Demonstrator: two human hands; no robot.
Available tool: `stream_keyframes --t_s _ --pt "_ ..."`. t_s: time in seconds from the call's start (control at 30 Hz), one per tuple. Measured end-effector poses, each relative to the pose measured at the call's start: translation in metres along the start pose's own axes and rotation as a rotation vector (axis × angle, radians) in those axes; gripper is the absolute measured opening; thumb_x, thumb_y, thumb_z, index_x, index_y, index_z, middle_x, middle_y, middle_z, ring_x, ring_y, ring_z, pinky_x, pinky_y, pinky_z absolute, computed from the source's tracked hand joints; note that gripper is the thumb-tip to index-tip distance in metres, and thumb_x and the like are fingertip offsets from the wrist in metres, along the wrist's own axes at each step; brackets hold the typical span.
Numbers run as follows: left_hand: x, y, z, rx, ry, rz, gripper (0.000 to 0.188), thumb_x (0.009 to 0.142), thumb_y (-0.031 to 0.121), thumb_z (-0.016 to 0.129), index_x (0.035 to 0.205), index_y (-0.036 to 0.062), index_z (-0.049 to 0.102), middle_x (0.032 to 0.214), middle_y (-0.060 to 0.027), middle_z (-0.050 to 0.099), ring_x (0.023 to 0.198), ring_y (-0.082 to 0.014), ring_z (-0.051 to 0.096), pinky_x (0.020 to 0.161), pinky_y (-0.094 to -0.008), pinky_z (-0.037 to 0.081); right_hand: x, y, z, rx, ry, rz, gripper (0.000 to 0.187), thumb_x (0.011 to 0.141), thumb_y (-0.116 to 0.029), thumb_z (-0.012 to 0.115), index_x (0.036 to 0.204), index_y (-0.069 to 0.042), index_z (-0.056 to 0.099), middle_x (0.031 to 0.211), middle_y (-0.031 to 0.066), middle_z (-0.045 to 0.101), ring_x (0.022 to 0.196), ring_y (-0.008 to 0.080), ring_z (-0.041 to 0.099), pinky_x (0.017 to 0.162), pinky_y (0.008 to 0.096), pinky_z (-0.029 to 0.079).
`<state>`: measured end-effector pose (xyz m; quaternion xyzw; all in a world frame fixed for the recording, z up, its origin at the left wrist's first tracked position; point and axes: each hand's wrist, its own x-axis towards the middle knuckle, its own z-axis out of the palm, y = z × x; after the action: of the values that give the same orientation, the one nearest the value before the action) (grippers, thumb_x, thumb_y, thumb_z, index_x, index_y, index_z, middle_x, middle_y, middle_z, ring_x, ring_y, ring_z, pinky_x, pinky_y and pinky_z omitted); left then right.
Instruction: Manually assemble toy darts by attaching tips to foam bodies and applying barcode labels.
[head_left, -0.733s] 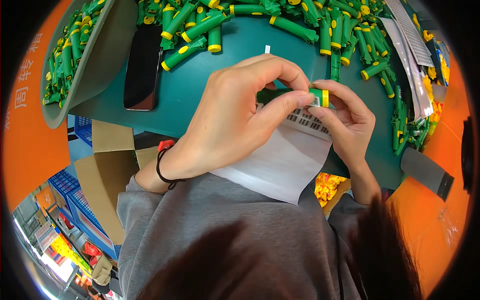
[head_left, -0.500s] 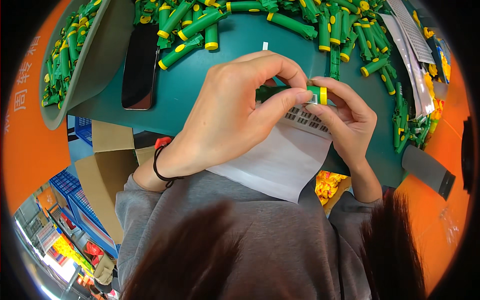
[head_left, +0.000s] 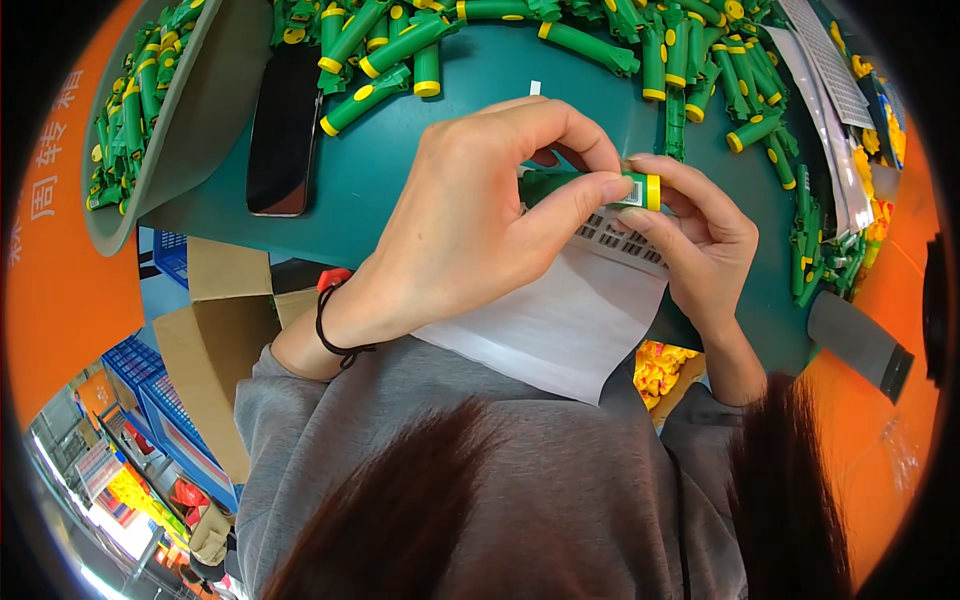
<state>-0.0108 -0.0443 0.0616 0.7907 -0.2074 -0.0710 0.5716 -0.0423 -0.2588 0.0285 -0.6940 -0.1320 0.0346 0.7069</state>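
A green plastic tube (head_left: 648,205) with a yellow end cap is held above the table between both hands. On its side is a small white barcode label (head_left: 634,192). My left hand (head_left: 490,215) is closed on the tube, its thumb tip pressing beside the label. My right hand (head_left: 700,225) grips the capped end with thumb and fingers. Just below the tube, a sheet of barcode labels (head_left: 620,240) with white backing (head_left: 560,320) hangs toward my lap. The left fingers hide the tube's far end. Whether the right hand also holds the sheet, I cannot tell.
Many green tubes (head_left: 590,50) with yellow caps lie along the back and right of the green table (head_left: 380,160). A black phone (head_left: 283,135) rests at left, beside a grey bin (head_left: 185,130) of tubes. An open cardboard box (head_left: 215,350) stands below left.
Both hands keep nearly the same pose on the tube. The barcode label shows slightly more fully beside the left thumb, and the whole view has shifted a little.
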Motion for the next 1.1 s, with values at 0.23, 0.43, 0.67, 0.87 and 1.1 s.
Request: stream_keyframes --t_s 0.23,0.43,0.67,0.87,1.1 --pt "0.002 0.009 0.008 0.101 -0.152 -0.132 0.018 0.092 0.018 0.070 0.093 0.0000 0.068 0.075 -0.0013 0.066 0.070 -0.0065 0.057 0.062 -0.0241 0.045 0.002 -0.001 -0.003 0.059 0.010 -0.033 0.039 0.083 0.012 0.068 0.121 0.007 0.062 0.121 0.0172 0.062 0.108 0.0215 0.063 0.095 0.0340 0.055" --pt "0.005 0.003 0.010 -0.124 -0.177 -0.180 0.034 0.092 0.033 0.069 0.085 0.0002 0.069 0.058 -0.0113 0.056 0.052 -0.0118 0.051 0.048 -0.0311 0.039 0.005 0.001 -0.002 -0.036 0.018 -0.101 0.040 0.080 0.012 0.071 0.119 0.007 0.064 0.122 0.0167 0.062 0.110 0.0218 0.061 0.093 0.0340 0.053" --pt "-0.007 0.008 -0.085 -0.005 0.439 -0.010 0.040 0.103 0.032 0.045 0.100 0.0021 0.070 0.100 -0.0074 0.068 0.081 -0.0076 0.055 0.075 -0.0232 0.044 0.007 -0.010 -0.027 -0.403 0.001 -0.134 0.041 0.081 0.007 0.069 0.121 0.003 0.063 0.128 0.0130 0.057 0.113 0.0185 0.056 0.095 0.0302 0.046" --pt "-0.030 -0.019 -0.228 0.631 1.155 -0.105 0.043 0.102 0.040 0.047 0.116 0.0075 0.072 0.105 -0.0055 0.072 0.101 -0.0132 0.065 0.087 -0.0254 0.047 -0.035 -0.034 -0.035 -0.801 0.402 0.132 0.038 0.085 0.001 0.070 0.122 -0.002 0.063 0.095 0.0041 0.062 0.077 0.0093 0.052 0.070 0.0220 0.043" --pt "-0.018 -0.007 -0.046 0.434 0.162 0.527 0.028 0.074 -0.002 0.073 0.101 0.0037 0.071 0.101 -0.0097 0.069 0.094 -0.0246 0.066 0.081 -0.0332 0.052 -0.056 0.000 -0.018 -0.109 0.364 0.283 0.056 0.089 0.010 0.061 0.139 -0.002 0.040 0.101 0.0088 0.064 0.092 0.0114 0.064 0.082 0.0229 0.052"
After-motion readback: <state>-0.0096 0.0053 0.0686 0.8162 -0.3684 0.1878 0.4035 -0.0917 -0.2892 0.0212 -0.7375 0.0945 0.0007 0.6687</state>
